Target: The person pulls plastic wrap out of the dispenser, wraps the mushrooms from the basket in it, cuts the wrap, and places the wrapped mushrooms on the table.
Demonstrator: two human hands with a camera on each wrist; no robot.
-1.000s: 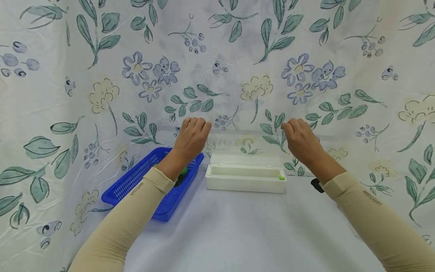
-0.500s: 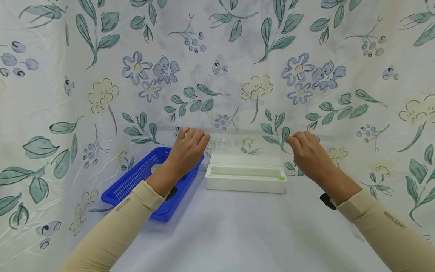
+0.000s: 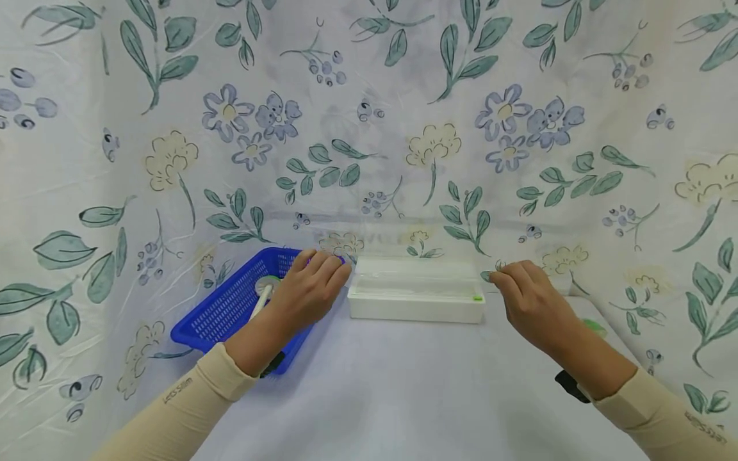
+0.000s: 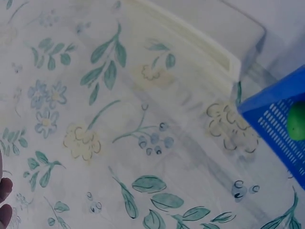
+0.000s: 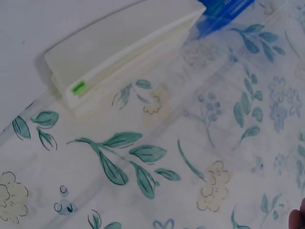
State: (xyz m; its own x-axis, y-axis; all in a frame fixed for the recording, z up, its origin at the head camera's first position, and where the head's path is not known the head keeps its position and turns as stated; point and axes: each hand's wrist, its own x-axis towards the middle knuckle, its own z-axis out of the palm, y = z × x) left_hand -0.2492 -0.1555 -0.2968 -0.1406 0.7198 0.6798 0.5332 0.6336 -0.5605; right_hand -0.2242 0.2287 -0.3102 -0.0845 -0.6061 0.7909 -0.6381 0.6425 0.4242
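- White box (image 3: 415, 311) is long and straight-edged, at the centre of the frame; a faint shine lies over its top, and I cannot tell whether this is clear film or lid.
- Green tab (image 3: 477, 298) sits at its right end.
- Blue basket (image 3: 213, 325), slotted, stands left of centre; in it there is a round white-and-green thing (image 3: 266, 283) with a white handle (image 3: 261, 303), partly hidden by the arm.
- The left wrist view shows a smooth green thing (image 4: 298, 120) in the basket.
- Left hand (image 3: 308, 288) is between basket and box, fingers bent, grip narrow.
- Right hand (image 3: 533, 304) is right of the box, fingers bent, grip also narrow; for both hands I cannot tell what is between the fingertips.
- Both arms reach forward in beige sleeves (image 3: 173, 406).
- Flowered cloth (image 3: 369, 70) fills the upper frame.
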